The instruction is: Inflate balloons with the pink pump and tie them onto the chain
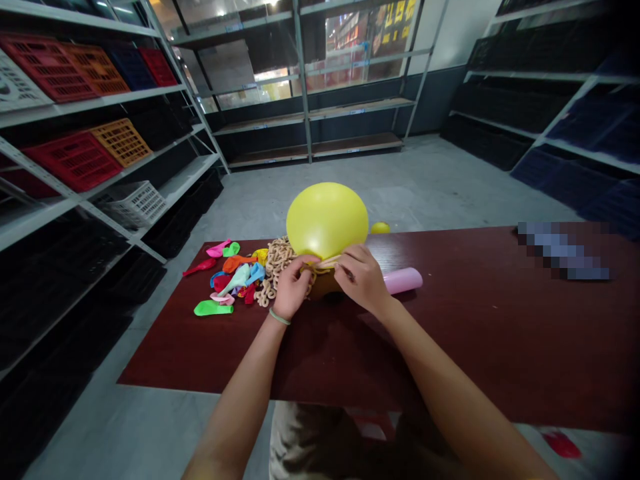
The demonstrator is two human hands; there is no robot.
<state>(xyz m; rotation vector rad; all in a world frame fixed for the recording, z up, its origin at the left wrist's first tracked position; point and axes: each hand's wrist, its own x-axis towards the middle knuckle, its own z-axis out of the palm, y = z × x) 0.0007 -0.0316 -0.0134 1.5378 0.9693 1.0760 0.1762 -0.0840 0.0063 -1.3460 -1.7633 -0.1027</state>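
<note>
A large inflated yellow balloon (pixel 327 220) stands over the table, its neck end towards me. My left hand (pixel 294 283) is closed in a pinch at the balloon's neck and wears a pale green band at the wrist. My right hand (pixel 364 277) is closed too, fingers bent around a pale tan strand that stretches between both hands just below the balloon. Whether this strand is cord or stretched balloon neck is hard to make out. A tangled heap of tan cord (pixel 277 263) lies beside my left hand. Behind my right hand rests a lilac tube (pixel 406 280).
Several limp balloons in mixed colours (pixel 237 275) lie on the dark red table (pixel 450 347), left of the cord. A small yellow round thing (pixel 380 228) shows past the far edge. Shelves with crates (pixel 75 160) stand left; a pixelated patch (pixel 563 250) covers something at right.
</note>
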